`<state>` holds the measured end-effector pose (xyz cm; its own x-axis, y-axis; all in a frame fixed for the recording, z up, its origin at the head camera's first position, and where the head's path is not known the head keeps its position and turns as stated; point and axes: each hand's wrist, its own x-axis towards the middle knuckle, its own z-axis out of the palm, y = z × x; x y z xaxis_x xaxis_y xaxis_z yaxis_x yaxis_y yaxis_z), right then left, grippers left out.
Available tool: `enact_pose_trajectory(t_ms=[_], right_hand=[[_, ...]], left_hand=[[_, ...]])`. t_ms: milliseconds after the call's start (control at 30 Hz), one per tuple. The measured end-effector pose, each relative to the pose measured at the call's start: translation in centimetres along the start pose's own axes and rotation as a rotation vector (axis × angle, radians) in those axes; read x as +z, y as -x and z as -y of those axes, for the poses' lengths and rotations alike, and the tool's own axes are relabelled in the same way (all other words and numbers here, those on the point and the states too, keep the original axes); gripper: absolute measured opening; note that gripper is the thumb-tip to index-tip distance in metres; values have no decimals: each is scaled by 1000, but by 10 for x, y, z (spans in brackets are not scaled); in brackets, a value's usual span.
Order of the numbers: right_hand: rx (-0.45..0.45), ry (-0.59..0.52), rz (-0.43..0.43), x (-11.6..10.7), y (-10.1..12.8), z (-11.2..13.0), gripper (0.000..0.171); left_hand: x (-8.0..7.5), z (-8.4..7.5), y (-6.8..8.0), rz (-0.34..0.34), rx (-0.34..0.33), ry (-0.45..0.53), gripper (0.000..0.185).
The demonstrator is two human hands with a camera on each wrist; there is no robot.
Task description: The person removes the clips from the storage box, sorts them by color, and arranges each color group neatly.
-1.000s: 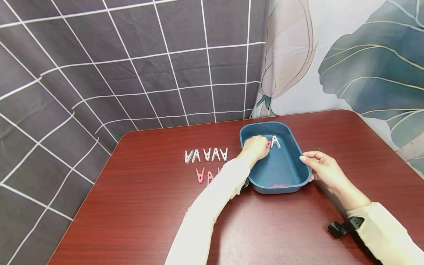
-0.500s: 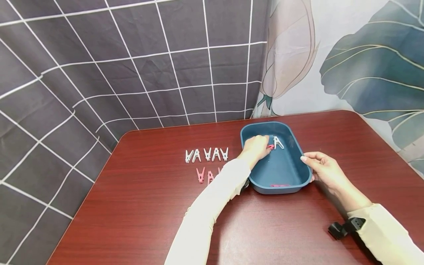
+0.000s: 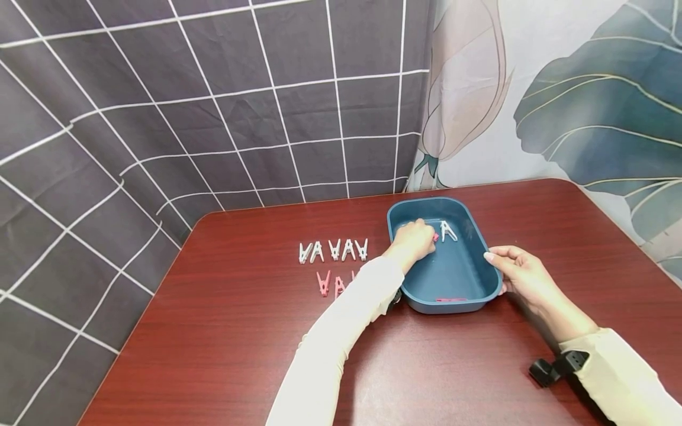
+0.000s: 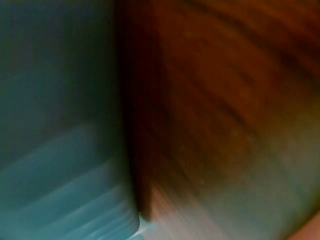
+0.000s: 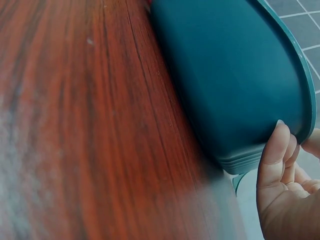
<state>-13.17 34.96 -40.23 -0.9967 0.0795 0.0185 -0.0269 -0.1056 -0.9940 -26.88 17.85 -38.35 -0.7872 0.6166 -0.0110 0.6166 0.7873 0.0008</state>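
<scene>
My left hand [image 3: 414, 241] reaches over the left rim of a blue plastic bin [image 3: 453, 266], its fingers curled on a pink clothespin [image 3: 436, 237]. Only a small pink end shows past the knuckles. Just right of it a white clothespin [image 3: 448, 231] leans in the far part of the bin. Another pink clothespin [image 3: 450, 300] lies along the near inside wall. My right hand [image 3: 519, 269] pinches the bin's right rim between thumb and fingers. In the right wrist view, fingers [image 5: 275, 150] press on the bin's outer wall [image 5: 230, 75].
Left of the bin, a row of several white clothespins [image 3: 334, 249] lies on the red-brown table [image 3: 224, 331]. Nearer are pink clothespins [image 3: 323, 283], partly hidden by my left sleeve [image 3: 341, 343]. A dark grid-patterned curtain [image 3: 229, 118] hangs behind the table. The left wrist view is blurred.
My left fingers have shifted slightly within the bin, and less of the pink clothespin shows. The white clothespin beside them has slid a little right and tilted. My right hand stays on the rim.
</scene>
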Motion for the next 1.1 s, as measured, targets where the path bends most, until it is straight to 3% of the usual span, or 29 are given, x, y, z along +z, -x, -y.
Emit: enact_pose_trajectory(t_ms=[333, 533, 833, 1100], right_hand=[[28, 57, -18, -2, 2, 0, 10], [29, 70, -7, -2, 3, -2, 12], [29, 65, -18, -2, 3, -3, 13], [24, 80, -23, -1, 2, 2, 10]], left_hand=[[-1, 0, 5, -122, 60, 59, 25], [-2, 5, 8, -206, 82, 204, 17], [-7, 11, 16, -348, 83, 453, 26], [-15, 18, 24, -460, 132, 562, 26]])
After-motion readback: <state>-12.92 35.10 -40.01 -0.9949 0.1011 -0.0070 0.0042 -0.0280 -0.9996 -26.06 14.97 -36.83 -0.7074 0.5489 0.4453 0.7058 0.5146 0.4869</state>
